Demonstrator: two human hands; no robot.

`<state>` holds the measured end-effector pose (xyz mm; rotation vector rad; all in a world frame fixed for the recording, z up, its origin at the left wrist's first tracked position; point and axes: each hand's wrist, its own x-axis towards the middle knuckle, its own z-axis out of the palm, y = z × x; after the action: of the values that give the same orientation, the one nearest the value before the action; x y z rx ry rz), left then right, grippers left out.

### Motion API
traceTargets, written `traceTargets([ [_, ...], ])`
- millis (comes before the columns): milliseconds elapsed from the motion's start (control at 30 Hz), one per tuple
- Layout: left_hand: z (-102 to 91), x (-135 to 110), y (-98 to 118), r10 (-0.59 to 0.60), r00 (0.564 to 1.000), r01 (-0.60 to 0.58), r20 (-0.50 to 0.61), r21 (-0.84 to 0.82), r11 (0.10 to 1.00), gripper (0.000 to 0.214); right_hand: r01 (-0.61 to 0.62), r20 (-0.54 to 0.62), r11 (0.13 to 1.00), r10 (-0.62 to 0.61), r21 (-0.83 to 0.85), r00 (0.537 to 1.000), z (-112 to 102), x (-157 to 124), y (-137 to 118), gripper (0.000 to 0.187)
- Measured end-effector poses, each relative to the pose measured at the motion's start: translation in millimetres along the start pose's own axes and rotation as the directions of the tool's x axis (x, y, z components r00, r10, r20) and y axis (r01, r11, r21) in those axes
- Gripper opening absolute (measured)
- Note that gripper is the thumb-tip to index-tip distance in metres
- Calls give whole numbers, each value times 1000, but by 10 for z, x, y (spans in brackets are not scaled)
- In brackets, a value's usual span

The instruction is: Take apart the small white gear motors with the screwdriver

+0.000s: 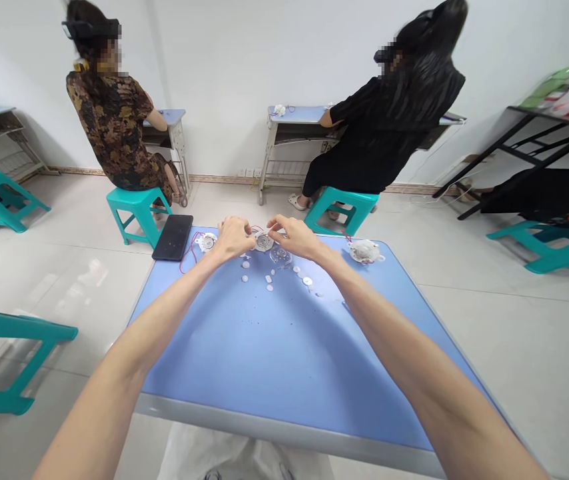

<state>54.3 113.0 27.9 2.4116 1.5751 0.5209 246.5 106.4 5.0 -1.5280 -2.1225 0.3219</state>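
A white round part (263, 241) with a ring-shaped centre sits at the table's far edge, between my two hands. My left hand (234, 237) is curled, its fingertips at the part's left rim, seemingly gripping it. Bent fingers of my right hand (294, 237) come together at the upper right of the same part; anything between the fingertips is too small to make out. Just below the right hand lies a clear round plastic piece (280, 255). Several small white discs and gears (307, 281) are scattered nearer to me on the blue table (264, 360).
Left of my hands are another white round part (207, 242) with red wires and a black tablet-like slab (173, 237). A white round assembly (364, 251) lies at the far right corner. Beyond, two people sit on teal stools (137, 207) at desks. A black rack (539, 143) stands right.
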Motion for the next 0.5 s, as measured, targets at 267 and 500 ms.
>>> traceTargets([
  [267,-5,8,7,2,1000,-2,5,-47,999,23,8,-18,999,-9,-48,1000,-12,-16,11,18],
  [500,-7,-51,74,26,995,-33,-92,-74,997,22,16,-114,998,-22,-57,993,-250,-249,75,21],
])
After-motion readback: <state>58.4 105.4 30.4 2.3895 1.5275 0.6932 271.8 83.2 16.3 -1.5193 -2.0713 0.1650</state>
